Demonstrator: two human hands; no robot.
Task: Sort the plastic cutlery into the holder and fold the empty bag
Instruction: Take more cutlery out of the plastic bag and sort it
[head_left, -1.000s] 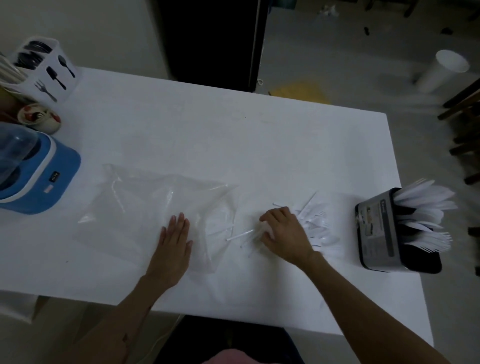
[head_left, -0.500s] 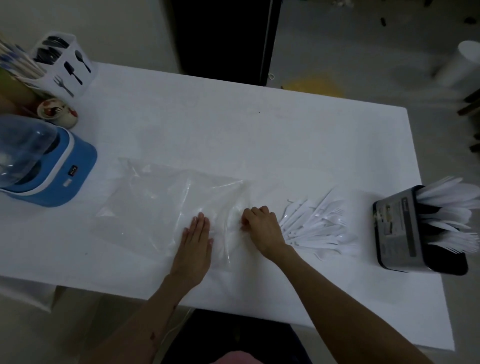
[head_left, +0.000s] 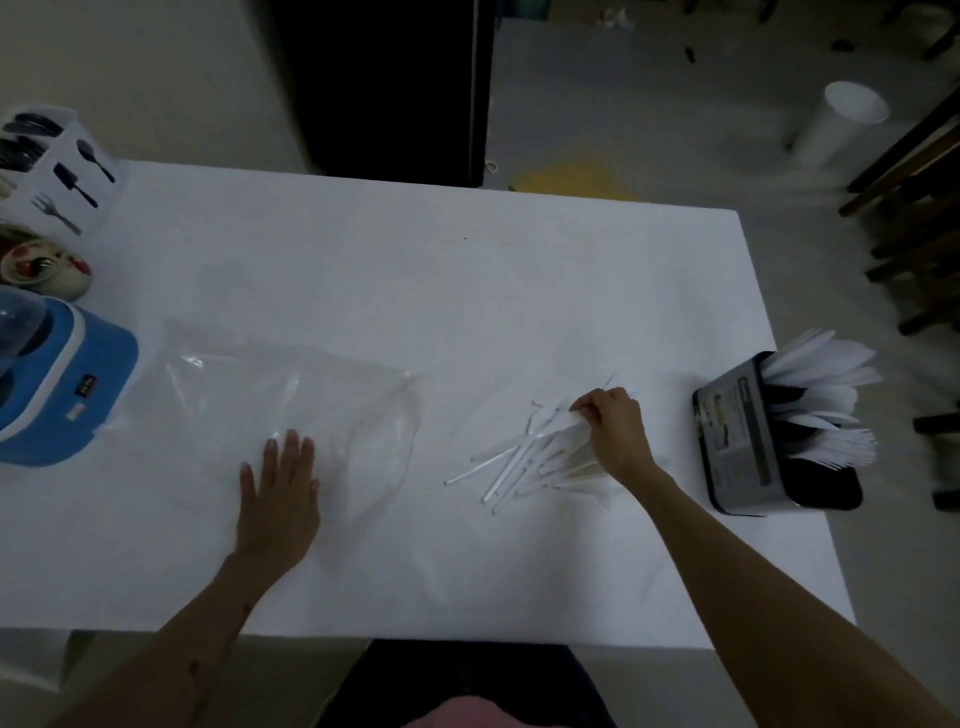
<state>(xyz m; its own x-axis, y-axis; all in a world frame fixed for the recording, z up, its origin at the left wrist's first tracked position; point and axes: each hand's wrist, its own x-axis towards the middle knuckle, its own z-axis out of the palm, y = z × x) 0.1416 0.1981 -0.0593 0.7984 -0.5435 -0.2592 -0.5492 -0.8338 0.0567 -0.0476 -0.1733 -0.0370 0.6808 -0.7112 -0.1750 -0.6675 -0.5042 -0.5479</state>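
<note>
Left hand flat, fingers spread, pressed on clear crumpled plastic bag. Right hand pinched on loose white plastic cutlery beside black holder at white desk right edge; far half bare.

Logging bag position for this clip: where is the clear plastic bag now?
In the head view, the clear plastic bag lies flat left of centre under the left hand, between the blue appliance and loose cutlery.
</note>
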